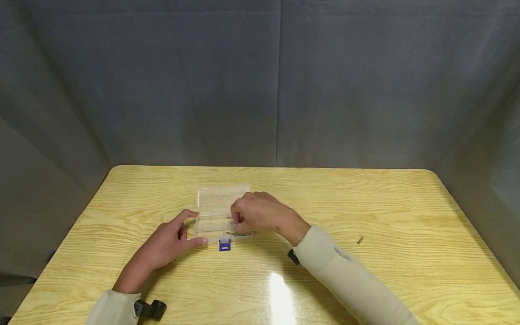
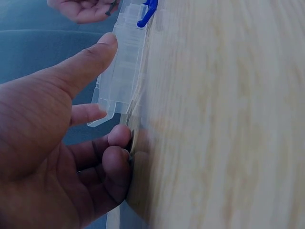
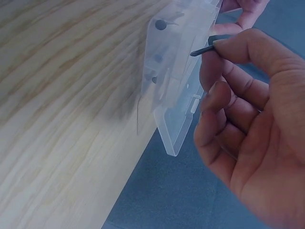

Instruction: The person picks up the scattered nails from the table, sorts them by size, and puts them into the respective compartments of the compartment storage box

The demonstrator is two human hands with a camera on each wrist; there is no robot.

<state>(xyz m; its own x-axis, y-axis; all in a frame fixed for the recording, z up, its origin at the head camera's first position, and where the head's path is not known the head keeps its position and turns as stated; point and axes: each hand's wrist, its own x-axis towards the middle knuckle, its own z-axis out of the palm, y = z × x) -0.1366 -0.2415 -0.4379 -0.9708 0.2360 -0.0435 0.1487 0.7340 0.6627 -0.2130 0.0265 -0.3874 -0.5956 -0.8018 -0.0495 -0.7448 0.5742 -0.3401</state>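
Note:
A clear plastic box (image 1: 211, 224) lies with its lid (image 1: 217, 198) raised at the back and a blue latch (image 1: 225, 245) at the front. My left hand (image 1: 168, 241) holds the box's left end between thumb and index finger, its other fingers curled. Over the right part of the box, my right hand (image 1: 260, 214) pinches a small dark screw (image 3: 202, 50) between thumb and index finger, its pointed end sticking out. More screws (image 1: 237, 234) lie inside, and their round heads (image 3: 161, 25) show through the clear wall. My right hand hides part of the box in the head view.
Two loose screws (image 1: 360, 240) lie side by side on the wooden table (image 1: 406, 280), right of my right forearm. Grey curtains (image 1: 195, 85) stand behind the table and along its sides.

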